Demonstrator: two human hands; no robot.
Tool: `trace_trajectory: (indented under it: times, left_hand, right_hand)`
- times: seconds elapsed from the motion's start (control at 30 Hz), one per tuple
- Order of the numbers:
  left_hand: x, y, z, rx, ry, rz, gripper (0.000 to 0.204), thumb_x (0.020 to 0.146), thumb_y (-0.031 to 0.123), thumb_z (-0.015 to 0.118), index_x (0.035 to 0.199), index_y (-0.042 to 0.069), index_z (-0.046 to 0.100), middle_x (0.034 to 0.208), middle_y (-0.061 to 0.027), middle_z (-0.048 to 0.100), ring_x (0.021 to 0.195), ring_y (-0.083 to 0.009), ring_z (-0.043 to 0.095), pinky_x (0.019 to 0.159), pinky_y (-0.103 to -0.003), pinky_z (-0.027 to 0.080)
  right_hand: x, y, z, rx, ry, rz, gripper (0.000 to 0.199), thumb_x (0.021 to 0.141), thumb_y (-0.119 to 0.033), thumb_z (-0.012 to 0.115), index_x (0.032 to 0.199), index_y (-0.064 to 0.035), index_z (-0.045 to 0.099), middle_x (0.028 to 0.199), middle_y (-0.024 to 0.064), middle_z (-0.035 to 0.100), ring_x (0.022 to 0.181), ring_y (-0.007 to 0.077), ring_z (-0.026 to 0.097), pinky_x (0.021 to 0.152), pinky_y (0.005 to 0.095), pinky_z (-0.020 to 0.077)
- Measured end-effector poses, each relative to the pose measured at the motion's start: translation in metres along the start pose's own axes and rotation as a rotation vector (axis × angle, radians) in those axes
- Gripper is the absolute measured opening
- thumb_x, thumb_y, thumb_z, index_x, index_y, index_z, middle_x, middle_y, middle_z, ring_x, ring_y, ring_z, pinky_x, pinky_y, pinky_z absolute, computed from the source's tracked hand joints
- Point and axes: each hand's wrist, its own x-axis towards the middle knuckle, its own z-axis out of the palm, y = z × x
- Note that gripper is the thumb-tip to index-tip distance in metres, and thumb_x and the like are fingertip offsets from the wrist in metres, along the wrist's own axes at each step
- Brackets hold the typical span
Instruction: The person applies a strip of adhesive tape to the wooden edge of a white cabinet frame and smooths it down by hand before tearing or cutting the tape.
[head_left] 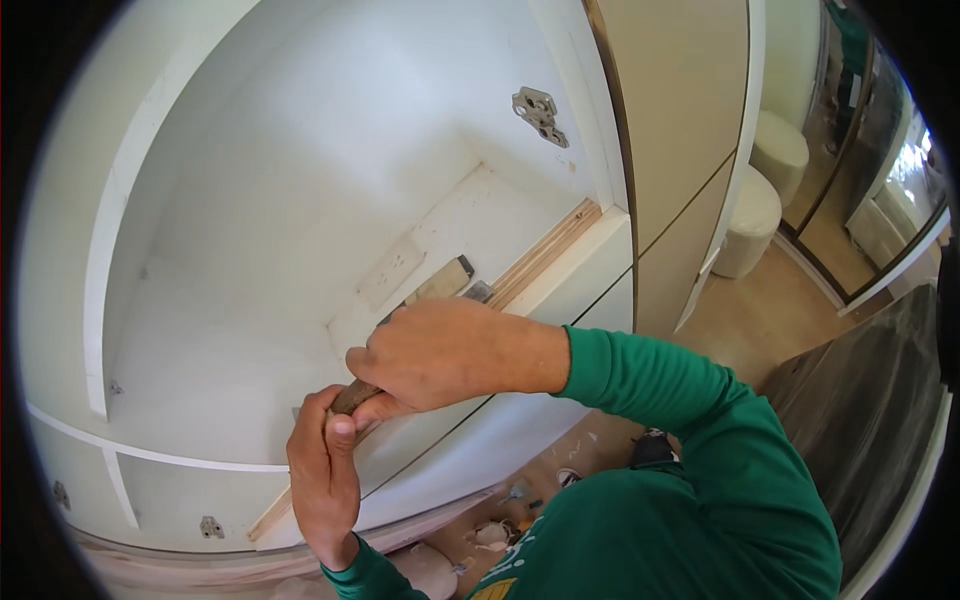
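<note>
Both my hands meet at the front edge of a white cabinet [250, 250]. My right hand [440, 350] is closed around a small brown, rough-looking piece [355, 397], most of it hidden under the palm. Thumb and fingers of my left hand [325, 465] pinch its near-left end. A bare wooden strip [545, 255] runs along the cabinet's edge and passes beneath my hands. Just beyond my right hand, a pale block with a dark end [440, 282] lies inside the cabinet. Beside it is a small grey piece [479, 291], partly covered by the hand.
Metal hinges [540, 116] are fixed to the cabinet walls. A beige panel [680, 110] stands at the right. Beyond it are round cream stools [750, 225] and a mirrored door [850, 170]. A dark plastic-wrapped panel [870, 400] leans at far right. Tools and debris [495, 532] litter the floor.
</note>
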Motion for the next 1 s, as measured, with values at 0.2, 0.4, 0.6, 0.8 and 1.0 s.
trace_trajectory:
  times: [0.2, 0.4, 0.6, 0.8, 1.0]
  left_hand:
    - [0.0, -0.004, 0.011, -0.055, 0.056, 0.025, 0.04, 0.125, 0.028, 0.046, 0.127, -0.005, 0.068, 0.105, -0.017, 0.07, 0.093, -0.0276, 0.064, 0.085, -0.039, 0.053]
    - [0.003, -0.004, 0.021, -0.072, 0.089, 0.023, 0.04, 0.125, 0.028, 0.046, 0.127, -0.005, 0.068, 0.103, -0.0157, 0.066, 0.091, -0.0279, 0.063, 0.084, -0.039, 0.052]
    - [0.001, -0.012, 0.026, -0.075, 0.109, 0.034, 0.038, 0.125, 0.028, 0.046, 0.127, -0.004, 0.067, 0.104, -0.0154, 0.064, 0.09, -0.0281, 0.061, 0.083, -0.039, 0.052]
    - [0.001, -0.01, 0.03, -0.071, 0.103, 0.029, 0.037, 0.125, 0.026, 0.046, 0.127, -0.004, 0.067, 0.103, -0.0156, 0.063, 0.088, -0.0278, 0.06, 0.08, -0.039, 0.051]
    - [0.008, -0.007, 0.037, -0.072, 0.092, 0.038, 0.035, 0.125, 0.025, 0.047, 0.128, -0.004, 0.066, 0.104, -0.0169, 0.062, 0.088, -0.0302, 0.06, 0.081, -0.04, 0.051]
  right_hand:
    - [-0.001, -0.003, -0.005, -0.019, -0.038, 0.019, 0.074, 0.106, -0.07, 0.062, 0.09, 0.0018, 0.07, 0.07, 0.0197, 0.07, 0.072, 0.0457, 0.075, 0.064, 0.0543, 0.0595]
    - [-0.003, 0.004, -0.003, -0.01, -0.012, -0.003, 0.074, 0.105, -0.071, 0.063, 0.089, 0.0011, 0.066, 0.069, 0.0199, 0.069, 0.07, 0.0478, 0.073, 0.062, 0.0554, 0.058]
    - [-0.002, 0.001, -0.005, -0.029, -0.048, 0.006, 0.072, 0.106, -0.068, 0.063, 0.089, 0.001, 0.066, 0.069, 0.0202, 0.068, 0.07, 0.048, 0.073, 0.062, 0.0552, 0.0578]
    - [-0.004, 0.0, -0.012, -0.044, -0.097, 0.037, 0.072, 0.107, -0.066, 0.062, 0.088, 0.0024, 0.066, 0.071, 0.02, 0.068, 0.072, 0.0462, 0.074, 0.064, 0.0541, 0.0586]
    - [-0.011, 0.005, -0.019, -0.082, -0.097, 0.064, 0.073, 0.107, -0.069, 0.06, 0.089, 0.0016, 0.064, 0.07, 0.02, 0.068, 0.07, 0.0475, 0.072, 0.063, 0.055, 0.0576]
